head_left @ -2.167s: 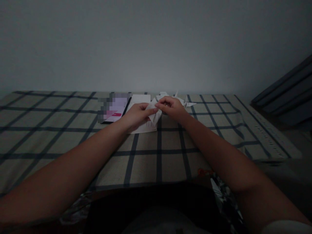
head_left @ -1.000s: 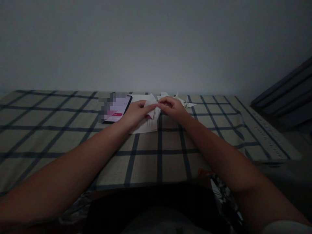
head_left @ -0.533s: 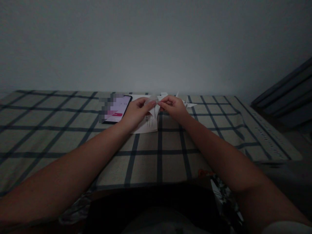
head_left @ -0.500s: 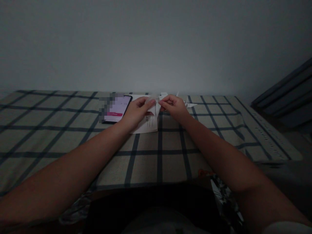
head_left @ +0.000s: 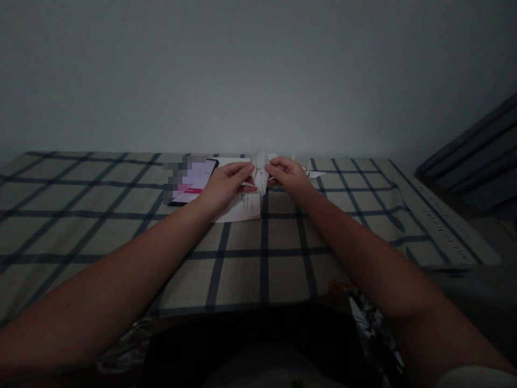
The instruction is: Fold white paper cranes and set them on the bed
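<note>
A folded white paper figure, with pointed tips above and below, is held up between both hands. My left hand pinches its left side between thumb and fingers. On the other side, my right hand is closed on its right edge. Beneath the left hand lies a printed white sheet on the checked cloth, partly covered by the hand. Just behind the right hand, more folded white paper with pointed ends rests on the cloth, part of it hidden.
A smartphone with a lit screen lies left of my left hand. The checked tablecloth covers the table, which meets a plain wall at the back. Dark slatted panels stand at the right.
The paper figure has turned and spread between my fingers, so its upper and lower points now show. My hands have moved slightly apart. The phone and sheet stay put.
</note>
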`<state>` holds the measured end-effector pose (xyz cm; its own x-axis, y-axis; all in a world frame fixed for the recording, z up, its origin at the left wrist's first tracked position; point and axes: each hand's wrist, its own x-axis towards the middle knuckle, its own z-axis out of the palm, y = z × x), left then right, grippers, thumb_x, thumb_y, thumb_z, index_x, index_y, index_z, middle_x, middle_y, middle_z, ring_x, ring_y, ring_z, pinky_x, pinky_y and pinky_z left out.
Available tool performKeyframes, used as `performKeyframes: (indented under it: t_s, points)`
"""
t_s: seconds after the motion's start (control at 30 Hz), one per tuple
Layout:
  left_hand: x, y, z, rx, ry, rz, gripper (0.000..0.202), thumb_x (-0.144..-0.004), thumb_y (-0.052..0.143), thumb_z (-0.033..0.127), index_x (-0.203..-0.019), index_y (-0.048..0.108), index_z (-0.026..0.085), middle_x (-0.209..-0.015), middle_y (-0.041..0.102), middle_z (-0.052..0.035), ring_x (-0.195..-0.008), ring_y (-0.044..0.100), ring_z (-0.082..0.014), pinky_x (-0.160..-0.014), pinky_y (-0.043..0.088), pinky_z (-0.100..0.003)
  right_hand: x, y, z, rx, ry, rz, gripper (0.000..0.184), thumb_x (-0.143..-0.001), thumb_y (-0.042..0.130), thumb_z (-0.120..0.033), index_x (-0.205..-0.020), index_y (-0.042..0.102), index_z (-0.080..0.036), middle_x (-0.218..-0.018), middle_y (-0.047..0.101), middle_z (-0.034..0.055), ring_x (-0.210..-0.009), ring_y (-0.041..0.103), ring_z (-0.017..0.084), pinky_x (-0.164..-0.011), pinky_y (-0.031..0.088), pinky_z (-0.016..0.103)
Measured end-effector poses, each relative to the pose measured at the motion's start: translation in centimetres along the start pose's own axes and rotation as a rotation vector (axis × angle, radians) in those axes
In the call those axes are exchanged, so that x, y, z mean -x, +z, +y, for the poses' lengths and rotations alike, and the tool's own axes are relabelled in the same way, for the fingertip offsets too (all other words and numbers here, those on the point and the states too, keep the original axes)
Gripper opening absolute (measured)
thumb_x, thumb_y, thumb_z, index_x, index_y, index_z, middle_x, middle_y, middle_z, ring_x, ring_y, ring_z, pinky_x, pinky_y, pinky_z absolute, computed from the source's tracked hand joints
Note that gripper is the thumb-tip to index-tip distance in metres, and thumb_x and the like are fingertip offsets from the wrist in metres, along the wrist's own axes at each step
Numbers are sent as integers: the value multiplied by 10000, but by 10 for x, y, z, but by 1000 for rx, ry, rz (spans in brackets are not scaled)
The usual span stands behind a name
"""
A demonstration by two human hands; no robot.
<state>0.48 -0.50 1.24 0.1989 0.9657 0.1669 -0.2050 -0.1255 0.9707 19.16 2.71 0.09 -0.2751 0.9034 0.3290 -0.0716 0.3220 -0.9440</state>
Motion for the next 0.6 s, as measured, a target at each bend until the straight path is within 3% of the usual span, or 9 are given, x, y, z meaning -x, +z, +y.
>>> performKeyframes:
  t_s: [0.3, 0.6]
  points:
    - [0, 1, -1, -126, 19, 127, 421, -613, 927, 476, -826, 780, 144, -819, 748, -52, -654, 647, -123, -656, 591, -257, 4, 2, -8, 53, -13, -37, 378, -735, 791, -530, -801, 628, -196, -736, 644, -22, -650, 608, 110, -648, 574, 262]
    - [2, 2, -3, -163, 43, 143, 436, -682, 876, 507, -892, 788, 135, -868, 769, -69, -678, 658, -131, -667, 589, -258, 3, 3, -5, 34, -17, -47, 354, -762, 776, -495, -813, 594, -195, -752, 643, -19, -657, 616, 108, -653, 570, 266]
